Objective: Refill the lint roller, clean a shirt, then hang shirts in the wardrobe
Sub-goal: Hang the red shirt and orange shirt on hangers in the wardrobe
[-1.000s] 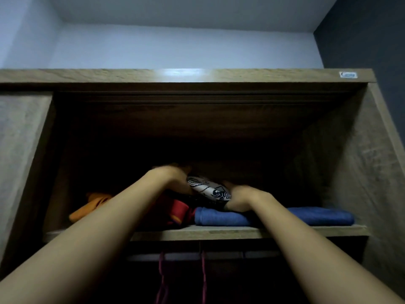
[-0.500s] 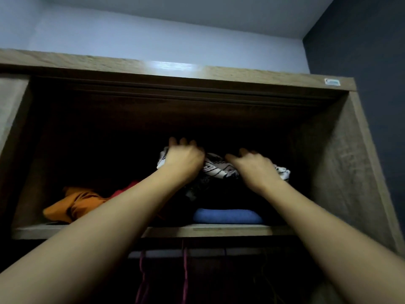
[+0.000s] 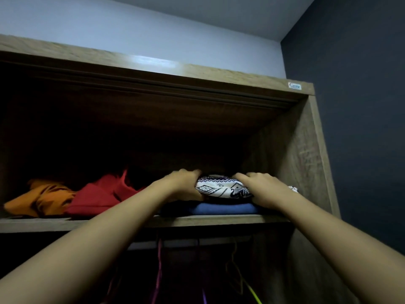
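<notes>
Up on the wardrobe's top shelf (image 3: 197,220), both hands have hold of a folded white shirt with a black pattern (image 3: 221,189). The left hand (image 3: 184,183) grips its left end, fingers curled over the top and the thumb tucked under the edge. The right hand (image 3: 260,187) lies on the right end with its fingers bent down over the cloth, though its thumb is hidden. The shirt sits on top of a folded blue garment (image 3: 223,209), with something dark between them that is too shadowed to make out. That stack stands at the right end of the shelf, near the wardrobe's right side panel (image 3: 306,161). Both forearms reach up from the lower corners and cross the shelf's front edge. To the left of the stack, a red garment (image 3: 98,198) lies loosely heaped on the same board, and a crumpled orange garment (image 3: 43,198) touches it further left. The shelf and side panel are pale grainy wood, and the back of the compartment is lost in darkness. Beneath the shelf a pale rail (image 3: 186,244) runs across, with a pink hanger (image 3: 159,270) and a yellow-green hanger (image 3: 252,290) hanging in the gloom. The wardrobe's top board (image 3: 153,62) catches a bright patch of light, and a small label (image 3: 294,86) sits at its right end. Above it are a pale wall (image 3: 131,29) and a light ceiling (image 3: 241,14), and a dark blue wall (image 3: 350,106) stands just beside the wardrobe on the right.
</notes>
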